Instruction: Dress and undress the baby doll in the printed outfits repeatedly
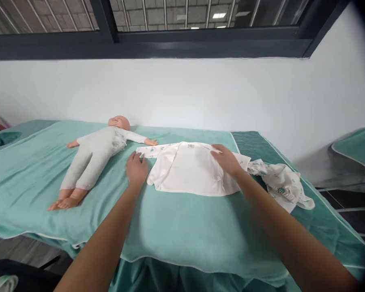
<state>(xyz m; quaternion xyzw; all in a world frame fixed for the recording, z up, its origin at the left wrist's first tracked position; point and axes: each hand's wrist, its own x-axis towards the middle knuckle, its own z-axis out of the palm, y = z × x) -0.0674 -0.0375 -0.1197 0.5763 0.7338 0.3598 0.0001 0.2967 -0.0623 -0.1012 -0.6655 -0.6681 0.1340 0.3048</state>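
A white baby shirt (185, 170) lies spread flat on the teal towel (176, 227), inside out with a small label near its collar. My left hand (136, 167) rests at the shirt's left sleeve, fingers curled onto the cloth. My right hand (226, 159) lies flat on the shirt's right side, fingers stretched out. A baby doll (94, 156) in a grey suit lies on its back to the left, one arm reaching toward the sleeve.
A crumpled white patterned garment (281, 182) lies to the right of the shirt near the bed's edge. A white wall runs behind the bed, with a dark window frame (158, 44) above. Another teal-covered bed (357, 148) stands at the far right.
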